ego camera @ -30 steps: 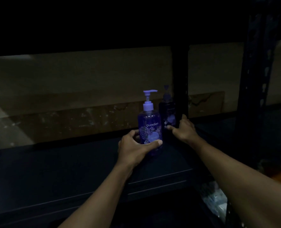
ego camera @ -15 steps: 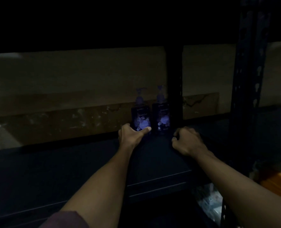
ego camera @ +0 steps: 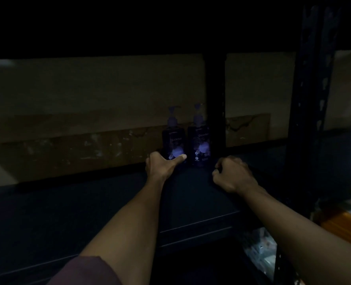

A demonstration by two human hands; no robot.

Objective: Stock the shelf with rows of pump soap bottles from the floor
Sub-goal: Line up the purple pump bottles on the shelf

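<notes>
- Two bottles of pump soap stand upright side by side at the back of a dark metal shelf (ego camera: 88, 206), very close together: the left bottle (ego camera: 173, 138) and the right bottle (ego camera: 199, 138).
- Both bottles are dark, with pale purple pump heads and a light round patch low on the label. The light is too dim to read the print.
- Just to the right of the right bottle is a black rear post (ego camera: 214, 95) of the rack.
- Reaching to the base of the left bottle, the left hand (ego camera: 160, 164) grasps it. The thumb lies across the lower front and the fingers wrap round its left side.
- Resting on the shelf, the right hand (ego camera: 234, 174) is in front of and to the right of the right bottle, not touching it. Its fingers are clenched into a fist with nothing in them.
- A maroon sleeve (ego camera: 86, 270) shows on the left arm at the bottom edge.
- Nearer the camera on the right stands a perforated front post (ego camera: 312, 95).
- Behind the shelf is a brownish wall (ego camera: 88, 89) with a mottled, stained lower band.
- Below the shelf at the lower right are pale packaged goods (ego camera: 259, 249) and an orange shape (ego camera: 343, 229), both too dark to identify.
</notes>
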